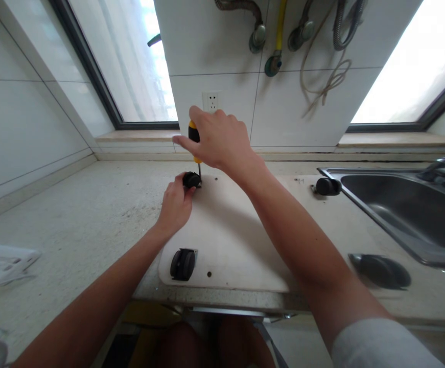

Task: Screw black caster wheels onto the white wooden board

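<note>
Head view: screwdriver [194, 136] stands upright at the far left corner of the white board [226, 240], tip at a black caster [191, 180].
Right hand [218, 138]: wrapped round the handle.
Left hand [176, 204]: pinching that caster steady.
Near corner: second caster [183, 264], mounted.
Risk: tip could slip off and jab the left fingers if the handle tilts.
Right: sink [410, 214].

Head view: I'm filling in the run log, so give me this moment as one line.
left hand: holds caster on board | right hand: grips screwdriver upright, tip at caster | second caster at near corner
</note>
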Demonstrator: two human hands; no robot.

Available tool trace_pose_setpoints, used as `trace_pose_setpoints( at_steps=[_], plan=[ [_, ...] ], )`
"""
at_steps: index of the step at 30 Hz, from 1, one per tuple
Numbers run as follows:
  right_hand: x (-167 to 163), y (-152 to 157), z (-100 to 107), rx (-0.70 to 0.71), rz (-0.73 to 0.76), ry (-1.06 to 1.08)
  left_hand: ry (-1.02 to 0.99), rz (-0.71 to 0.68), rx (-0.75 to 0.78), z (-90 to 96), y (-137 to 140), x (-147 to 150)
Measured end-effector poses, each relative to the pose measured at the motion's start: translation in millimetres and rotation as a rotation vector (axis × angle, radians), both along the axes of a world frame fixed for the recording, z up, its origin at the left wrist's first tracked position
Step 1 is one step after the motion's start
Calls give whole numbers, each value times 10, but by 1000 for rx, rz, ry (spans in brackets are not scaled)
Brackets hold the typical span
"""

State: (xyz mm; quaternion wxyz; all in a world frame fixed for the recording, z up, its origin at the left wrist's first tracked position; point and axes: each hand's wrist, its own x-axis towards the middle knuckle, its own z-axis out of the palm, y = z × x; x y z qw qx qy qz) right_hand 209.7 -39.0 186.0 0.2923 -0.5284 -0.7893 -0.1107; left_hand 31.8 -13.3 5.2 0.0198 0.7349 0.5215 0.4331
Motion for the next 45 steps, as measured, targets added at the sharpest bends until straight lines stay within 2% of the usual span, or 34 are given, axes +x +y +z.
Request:
trace_pose_setpoints(
  at_steps=[2,6,11,17,26,33,41,43,45],
  plan=[
    [0,6,5,4,-24,12,-2,7,-7,4,-1,2],
    [22,37,-9,-39,37,33,4,1,-6,12,-10,5],
    [13,51,-16,74,-84,71,6,14,-22,10,-14,-1],
    [40,-100,112,176,-37,112,13,10,-26,5,-11,-7],
    [-49,94,-89,106,-23,68,7,16,-28,14,-20,19],
    [-48,65,-74,98,9,71,4,15,-26,11,-16,20],
    [-19,145,-92,80,-35,116,11,10,-40,20,-22,14],
    [17,124,-68,74,9,94,10,11,-38,24,-26,19],
    [48,66,-29,36,121,40,11,14,-36,30,-31,24]
  ],
)
